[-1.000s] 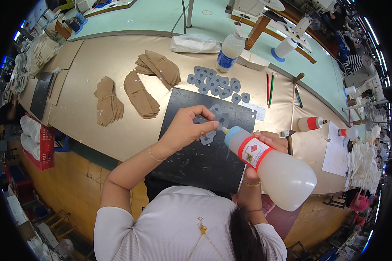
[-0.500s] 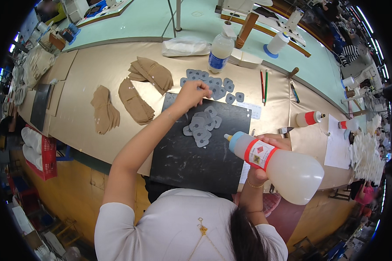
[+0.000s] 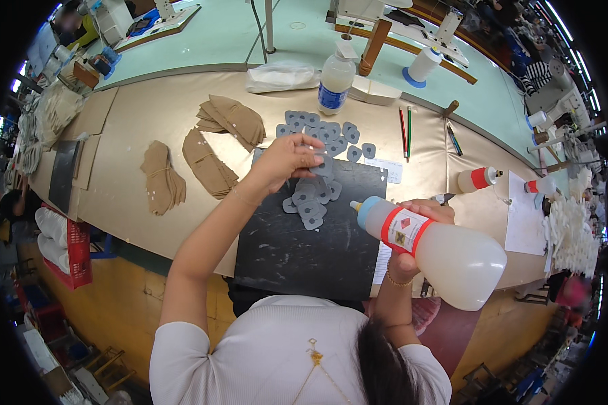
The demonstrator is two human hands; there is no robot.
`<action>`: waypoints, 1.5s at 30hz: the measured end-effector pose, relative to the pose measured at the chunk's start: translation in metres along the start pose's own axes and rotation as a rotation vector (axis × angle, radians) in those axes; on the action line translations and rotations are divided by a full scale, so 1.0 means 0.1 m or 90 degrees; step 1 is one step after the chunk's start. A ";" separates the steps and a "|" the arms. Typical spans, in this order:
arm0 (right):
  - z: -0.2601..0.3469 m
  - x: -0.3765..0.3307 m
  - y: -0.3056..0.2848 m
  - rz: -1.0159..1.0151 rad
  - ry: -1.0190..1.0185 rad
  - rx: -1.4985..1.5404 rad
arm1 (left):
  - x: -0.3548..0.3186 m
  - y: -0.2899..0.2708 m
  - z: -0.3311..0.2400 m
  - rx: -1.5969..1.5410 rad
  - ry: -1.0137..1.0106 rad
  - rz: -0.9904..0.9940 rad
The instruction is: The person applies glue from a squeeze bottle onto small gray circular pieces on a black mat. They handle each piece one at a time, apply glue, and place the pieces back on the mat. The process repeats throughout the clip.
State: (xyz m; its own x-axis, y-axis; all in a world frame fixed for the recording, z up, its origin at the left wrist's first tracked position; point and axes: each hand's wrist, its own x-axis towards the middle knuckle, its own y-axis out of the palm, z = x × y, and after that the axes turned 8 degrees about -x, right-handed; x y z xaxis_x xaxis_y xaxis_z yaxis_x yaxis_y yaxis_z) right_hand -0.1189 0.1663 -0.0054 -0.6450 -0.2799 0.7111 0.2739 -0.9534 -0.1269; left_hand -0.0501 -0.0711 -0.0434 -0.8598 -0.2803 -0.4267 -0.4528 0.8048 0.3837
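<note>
Bright even overhead light, soft shadows, sharp centre, fisheye-bent dark rim

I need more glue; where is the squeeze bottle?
In the right hand, the squeeze bottle lies tilted at the black mat's right edge.

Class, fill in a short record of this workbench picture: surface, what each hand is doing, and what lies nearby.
Surface: tan table with a black mat
Left hand: on a grey piece at the mat's far edge
Right hand: holds a glue bottle, nozzle towards the mat
On mat: more grey pieces
Nearby: brown stacks, water bottle, pencils
</note>
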 end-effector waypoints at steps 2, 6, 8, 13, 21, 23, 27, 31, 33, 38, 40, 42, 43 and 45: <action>0.03 0.02 0.03 -0.006 0.003 0.028 | -0.20 0.08 -0.01 -0.008 0.001 0.006; 0.07 0.02 0.06 -0.010 -0.015 0.012 | -0.38 0.15 0.08 0.047 0.066 0.033; 0.11 0.03 0.09 -0.020 -0.025 -0.012 | -0.44 0.21 0.10 0.037 0.081 0.024; 0.20 0.05 -0.07 0.046 0.003 -0.010 | -0.47 0.21 0.09 0.109 0.042 0.053; 0.33 0.15 -0.27 0.115 0.016 -0.030 | -0.52 0.19 0.19 -0.006 -0.030 0.067; 0.37 0.15 -0.28 0.110 0.029 -0.026 | -0.55 0.21 0.19 0.002 -0.041 0.067; 0.41 0.13 -0.27 0.116 0.011 -0.095 | -0.56 0.21 0.20 0.025 -0.048 0.071; 0.40 0.11 -0.26 0.105 0.021 -0.070 | -0.52 0.17 0.24 0.025 -0.022 0.085; 0.39 0.10 -0.25 0.089 0.021 -0.047 | -0.52 0.18 0.24 0.027 -0.012 0.076; 0.40 0.13 -0.25 0.068 -0.009 -0.051 | -0.55 0.38 0.27 -0.021 0.022 0.039; 0.43 0.15 -0.28 0.082 -0.011 -0.068 | -0.58 0.45 0.24 -0.040 0.029 0.030; 0.42 0.17 -0.29 0.090 -0.022 -0.064 | -0.60 0.45 0.23 -0.052 0.027 0.036; 0.40 0.18 -0.28 0.091 -0.032 -0.050 | -0.59 0.42 0.23 -0.042 0.033 0.046; 0.40 0.21 -0.30 0.106 -0.023 -0.044 | -0.55 0.33 0.26 -0.022 0.045 0.065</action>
State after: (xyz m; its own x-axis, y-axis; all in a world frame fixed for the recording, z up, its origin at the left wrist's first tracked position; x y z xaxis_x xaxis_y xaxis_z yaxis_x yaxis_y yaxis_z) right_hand -0.1126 0.1934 0.0409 -0.5679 -0.4314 0.7010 0.3239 -0.9001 -0.2915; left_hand -0.0112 -0.0159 -0.0284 -0.9159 -0.2352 -0.3254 -0.3688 0.8131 0.4503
